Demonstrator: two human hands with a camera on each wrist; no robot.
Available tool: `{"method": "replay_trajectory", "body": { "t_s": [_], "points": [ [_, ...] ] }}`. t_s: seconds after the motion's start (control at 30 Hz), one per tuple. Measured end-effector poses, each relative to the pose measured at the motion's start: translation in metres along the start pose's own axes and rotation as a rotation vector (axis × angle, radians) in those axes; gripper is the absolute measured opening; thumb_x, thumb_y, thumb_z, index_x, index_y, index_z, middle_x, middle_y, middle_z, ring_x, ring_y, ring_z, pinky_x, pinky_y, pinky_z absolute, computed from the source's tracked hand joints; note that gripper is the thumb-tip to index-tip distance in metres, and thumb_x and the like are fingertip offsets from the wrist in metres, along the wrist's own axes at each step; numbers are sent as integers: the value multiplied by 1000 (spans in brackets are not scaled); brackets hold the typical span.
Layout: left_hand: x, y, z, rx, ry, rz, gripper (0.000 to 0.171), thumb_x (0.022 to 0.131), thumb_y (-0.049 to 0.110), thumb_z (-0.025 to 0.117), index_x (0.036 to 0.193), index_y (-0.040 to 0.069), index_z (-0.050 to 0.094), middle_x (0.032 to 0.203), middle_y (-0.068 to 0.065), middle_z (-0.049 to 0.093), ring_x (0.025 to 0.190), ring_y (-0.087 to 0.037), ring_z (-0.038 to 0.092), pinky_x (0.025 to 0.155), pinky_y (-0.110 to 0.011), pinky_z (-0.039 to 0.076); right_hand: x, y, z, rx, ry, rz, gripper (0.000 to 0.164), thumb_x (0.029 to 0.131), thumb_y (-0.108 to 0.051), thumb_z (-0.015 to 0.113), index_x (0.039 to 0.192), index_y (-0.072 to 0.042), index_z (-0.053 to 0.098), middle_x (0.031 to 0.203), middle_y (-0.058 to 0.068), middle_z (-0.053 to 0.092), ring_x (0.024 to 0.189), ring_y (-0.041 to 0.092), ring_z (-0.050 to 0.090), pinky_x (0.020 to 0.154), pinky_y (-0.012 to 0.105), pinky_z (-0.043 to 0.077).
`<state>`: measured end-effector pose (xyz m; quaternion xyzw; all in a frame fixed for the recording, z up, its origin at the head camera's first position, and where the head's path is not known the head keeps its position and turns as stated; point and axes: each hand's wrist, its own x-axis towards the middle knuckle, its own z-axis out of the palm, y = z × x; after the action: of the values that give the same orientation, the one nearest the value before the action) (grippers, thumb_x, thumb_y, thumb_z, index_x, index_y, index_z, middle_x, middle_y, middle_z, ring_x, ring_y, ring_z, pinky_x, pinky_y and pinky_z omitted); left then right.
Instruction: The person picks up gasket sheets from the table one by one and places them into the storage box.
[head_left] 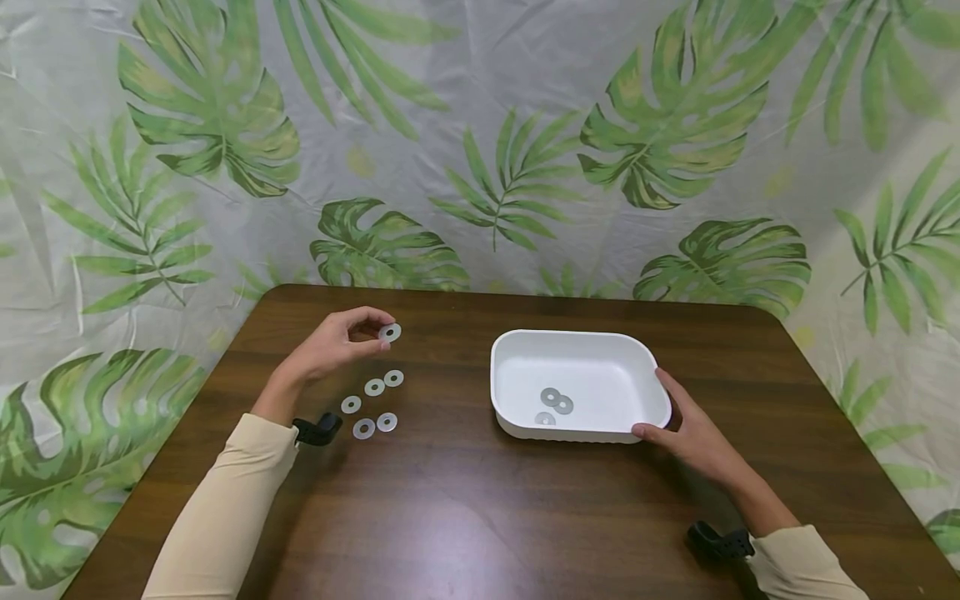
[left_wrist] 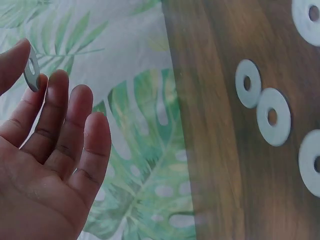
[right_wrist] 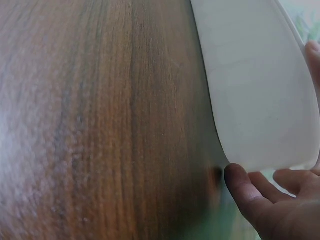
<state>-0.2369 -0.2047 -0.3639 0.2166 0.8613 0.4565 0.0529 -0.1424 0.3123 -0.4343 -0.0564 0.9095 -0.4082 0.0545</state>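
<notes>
Between thumb and index fingertip, my left hand pinches a flat metal washer above the table's left side. In the left wrist view the washer is nearly edge-on, the other fingers extended beside it. Several more washers lie flat on the table just in front of that hand. A white rectangular container stands right of centre, with a few washers on its floor, two overlapping. My right hand grips its right end, thumb at the near corner; part of the fingers is hidden behind the wall.
The brown wooden table has rounded far corners. Behind it hangs a pale cloth printed with green leaves. Dark bands are worn on both wrists. Bare tabletop separates the loose washers from the container.
</notes>
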Motion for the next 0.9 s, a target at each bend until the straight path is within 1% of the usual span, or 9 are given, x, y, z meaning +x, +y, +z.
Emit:
{"method": "replay_trajectory", "body": {
  "t_s": [0.2, 0.47, 0.57, 0.77, 0.9],
  "points": [
    [7, 6, 7, -44, -11, 18, 36, 90, 11, 71, 125, 4, 62, 113, -13, 66, 102, -14, 60, 89, -28, 51, 0, 1, 1, -2, 5, 4, 103, 88, -29, 75, 159, -4, 4, 160, 32, 18, 138, 52, 34, 108, 71, 32],
    [16, 16, 17, -77, -39, 59, 38, 91, 10, 70, 127, 2, 61, 115, -15, 64, 106, -19, 60, 88, -29, 51, 0, 1, 2, -5, 2, 17, 104, 88, -32, 74, 159, -4, 4, 160, 31, 17, 140, 53, 31, 109, 72, 29],
    [21, 23, 21, -77, -46, 71, 38, 91, 10, 70, 127, 3, 61, 115, -14, 64, 107, -20, 59, 89, -32, 52, 0, 1, 2, -2, -2, 19, 104, 88, -31, 75, 159, -5, 4, 160, 32, 16, 140, 54, 30, 109, 73, 28],
    [38, 38, 32, -61, -46, 130, 38, 90, 10, 70, 126, 2, 61, 116, -15, 64, 110, -24, 59, 92, -42, 51, 0, -1, 2, -5, -1, 31, 104, 88, -32, 75, 160, -7, 4, 161, 32, 16, 140, 55, 28, 108, 74, 28],
    [49, 48, 42, -83, -63, 134, 37, 90, 10, 71, 125, 2, 62, 115, -16, 65, 109, -26, 59, 93, -44, 51, 0, 0, 1, -5, 0, 24, 104, 88, -31, 75, 160, -6, 4, 161, 32, 16, 140, 55, 28, 108, 74, 27]
  ]
}}
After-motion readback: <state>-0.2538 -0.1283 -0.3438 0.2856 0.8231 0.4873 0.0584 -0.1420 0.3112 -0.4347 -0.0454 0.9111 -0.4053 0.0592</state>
